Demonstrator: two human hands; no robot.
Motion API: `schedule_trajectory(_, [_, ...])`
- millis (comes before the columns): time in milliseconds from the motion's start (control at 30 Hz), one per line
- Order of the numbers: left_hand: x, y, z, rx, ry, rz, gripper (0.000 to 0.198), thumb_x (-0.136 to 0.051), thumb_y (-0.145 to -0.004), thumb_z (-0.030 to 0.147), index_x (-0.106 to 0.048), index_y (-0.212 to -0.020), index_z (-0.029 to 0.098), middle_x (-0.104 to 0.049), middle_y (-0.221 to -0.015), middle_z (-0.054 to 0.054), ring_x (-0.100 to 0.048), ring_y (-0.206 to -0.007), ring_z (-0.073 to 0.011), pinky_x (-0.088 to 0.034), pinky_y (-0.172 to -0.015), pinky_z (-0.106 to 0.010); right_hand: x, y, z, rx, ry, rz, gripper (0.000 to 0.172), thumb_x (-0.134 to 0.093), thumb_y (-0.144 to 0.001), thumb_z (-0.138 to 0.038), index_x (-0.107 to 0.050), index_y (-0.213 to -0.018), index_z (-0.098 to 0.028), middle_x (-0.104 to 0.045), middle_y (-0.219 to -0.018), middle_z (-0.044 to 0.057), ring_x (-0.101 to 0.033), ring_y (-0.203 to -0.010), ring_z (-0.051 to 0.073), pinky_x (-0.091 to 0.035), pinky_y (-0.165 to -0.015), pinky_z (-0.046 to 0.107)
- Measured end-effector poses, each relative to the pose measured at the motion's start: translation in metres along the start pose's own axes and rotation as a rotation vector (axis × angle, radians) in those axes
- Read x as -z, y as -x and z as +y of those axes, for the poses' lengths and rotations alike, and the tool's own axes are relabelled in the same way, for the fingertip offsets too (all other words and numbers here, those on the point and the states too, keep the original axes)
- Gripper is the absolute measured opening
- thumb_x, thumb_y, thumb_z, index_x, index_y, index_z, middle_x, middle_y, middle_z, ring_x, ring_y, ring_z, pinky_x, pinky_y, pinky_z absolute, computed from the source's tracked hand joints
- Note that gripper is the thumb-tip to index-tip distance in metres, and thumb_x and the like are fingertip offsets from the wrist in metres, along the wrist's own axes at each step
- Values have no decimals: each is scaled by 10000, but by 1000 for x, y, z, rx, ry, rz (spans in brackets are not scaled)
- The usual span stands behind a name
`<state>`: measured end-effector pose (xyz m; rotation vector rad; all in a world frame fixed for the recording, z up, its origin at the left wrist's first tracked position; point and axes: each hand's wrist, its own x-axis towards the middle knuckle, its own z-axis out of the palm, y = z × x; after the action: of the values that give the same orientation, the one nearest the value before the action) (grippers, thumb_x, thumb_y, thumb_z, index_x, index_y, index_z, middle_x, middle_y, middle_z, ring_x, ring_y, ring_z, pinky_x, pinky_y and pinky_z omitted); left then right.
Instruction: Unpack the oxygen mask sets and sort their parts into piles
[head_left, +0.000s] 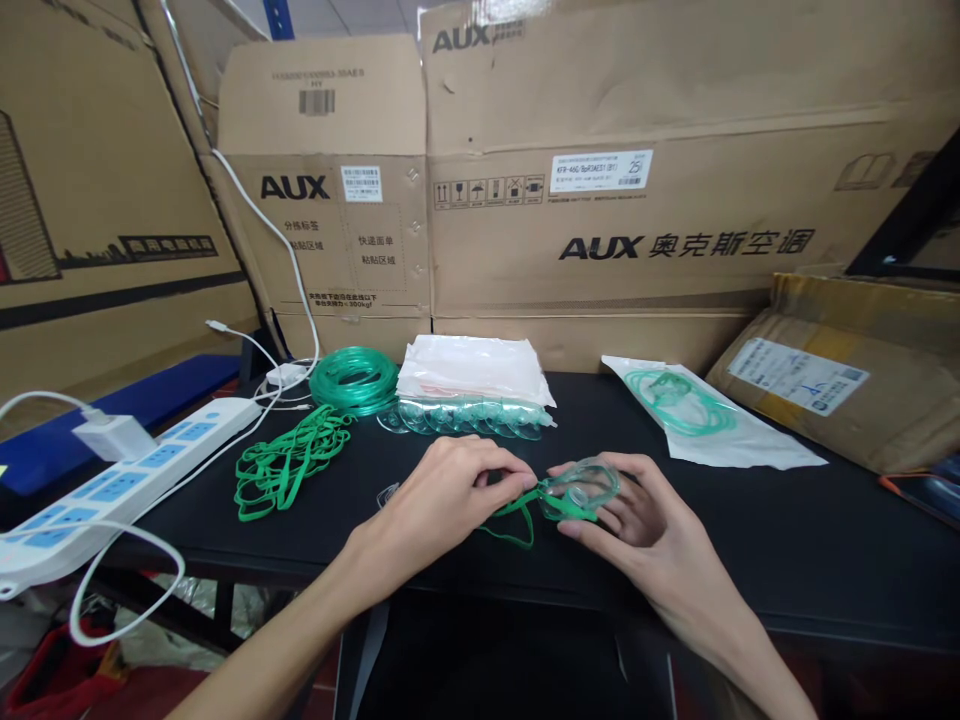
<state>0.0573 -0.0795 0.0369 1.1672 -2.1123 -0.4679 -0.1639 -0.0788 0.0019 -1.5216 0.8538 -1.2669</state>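
Note:
My right hand (637, 510) is closed around a clear green oxygen mask (592, 488), holding it above the front of the black table. At the mask's left end, my left hand (469, 480) pinches a green elastic strap (525, 508) between thumb and fingers. A loop of that strap hangs below the fingertips. Just beyond my hands lies a row of clear masks (480, 418), with white packets (472, 365) behind them. To the left is a tangled pile of green straps (292, 460). Part of a small clear coil (387, 494) shows beside my left hand.
Green tubing (354, 380) lies coiled at the back left. A bagged mask set (682, 405) and a taped carton (810, 360) are on the right. A white power strip (127, 480) with cables runs along the left. Large cardboard boxes (600, 210) wall off the back.

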Motion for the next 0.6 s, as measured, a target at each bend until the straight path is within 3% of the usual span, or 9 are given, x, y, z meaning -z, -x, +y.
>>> schedule_trajectory(400, [-15,4,5,-40,-105,134,108,-692,-912,147,-796,-898,175,-728,-769,8,-618,-750,-157,-423,-725,-263,-7,-1,11,79,73,3,390,-893,-741,-222,-631,-1016,-307,-760,-1069,-30,-736,-1001,133,-587,-884,172])
schedule_trajectory(600, [-14,6,3,-38,95,85,239,-606,-1005,251,-768,-1181,256,-779,-971,19,-681,-872,-143,-456,-812,-237,-8,1,13,200,118,-6,264,-810,-818,-153,-659,-961,-315,-726,-1111,-49,-691,-1084,118,-547,-935,155])
